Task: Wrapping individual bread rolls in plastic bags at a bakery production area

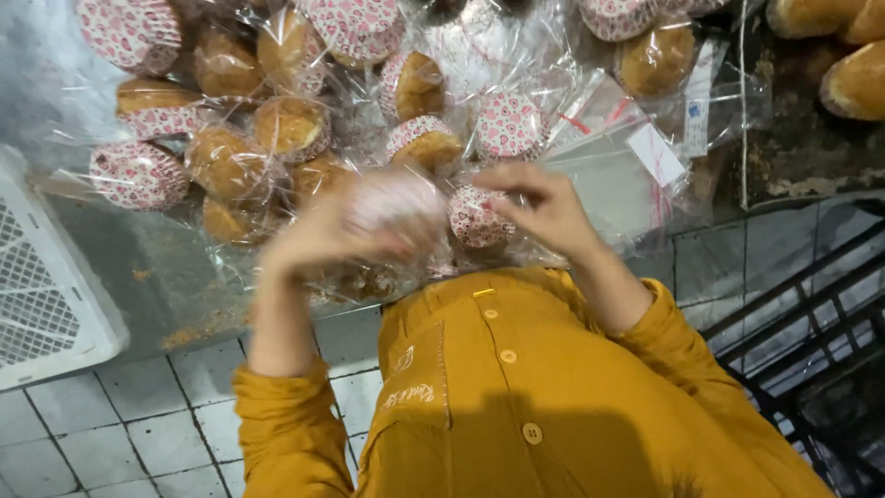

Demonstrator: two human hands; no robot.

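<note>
My left hand (pixel 318 235) is blurred by motion and closed around a cupcake in a pink-patterned paper cup inside a clear plastic bag (pixel 398 207). My right hand (pixel 544 207) pinches the crinkled clear plastic at that bag's right side, next to another bagged cupcake (pixel 477 219). Both hands hover over the near edge of a metal table (pixel 157 286). I wear a mustard-yellow buttoned shirt.
A heap of bagged cupcakes (pixel 277 129) covers the table. Empty clear bags (pixel 613 175) with red strips lie at the right. Unwrapped buns (pixel 853 78) sit far right. A white plastic crate (pixel 41 295) stands at left. A dark metal rack (pixel 802 332) is lower right, over tiled floor.
</note>
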